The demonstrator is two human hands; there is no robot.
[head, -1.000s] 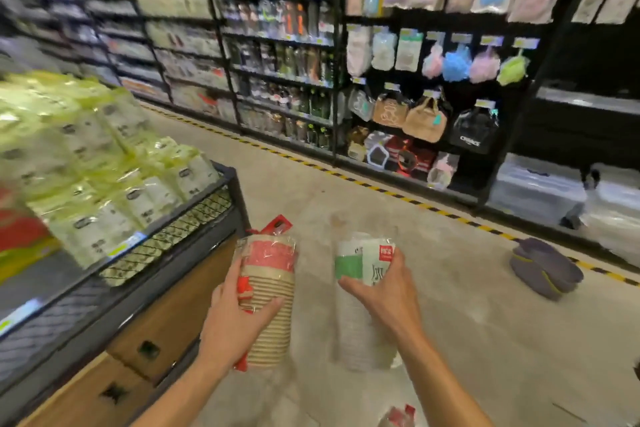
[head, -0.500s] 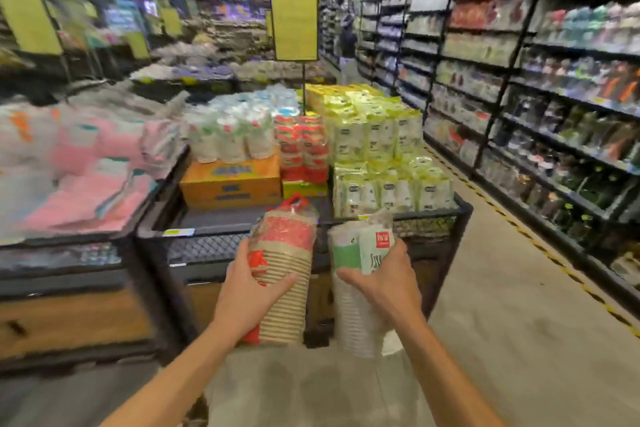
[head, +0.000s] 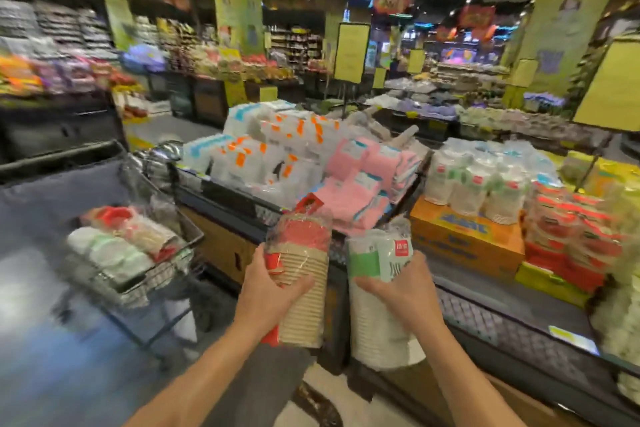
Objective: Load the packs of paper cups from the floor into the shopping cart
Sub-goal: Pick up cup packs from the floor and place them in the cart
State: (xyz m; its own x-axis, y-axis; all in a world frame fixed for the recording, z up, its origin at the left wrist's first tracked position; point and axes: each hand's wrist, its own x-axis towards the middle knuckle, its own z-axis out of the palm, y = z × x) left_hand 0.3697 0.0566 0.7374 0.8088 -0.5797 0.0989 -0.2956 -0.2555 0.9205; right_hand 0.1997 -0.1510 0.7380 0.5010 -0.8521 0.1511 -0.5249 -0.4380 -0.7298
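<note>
"Standing there, what did you see at the far left?"

"The shopping cart (head: 173, 255) with packs of cups (head: 117, 246) lying in it, and open floor (head: 45, 357) in front of it."

"And the hands?"

"The left hand (head: 266, 291) was wrapped round a brown pack (head: 304, 274) with a red label, held upright, right of the cart and outside it. The right hand (head: 412, 291) gripped a white pack (head: 377, 253) with a green label, close beside the first, not touching. Both hung above the black edge of the display bin (head: 502, 319)."
</note>
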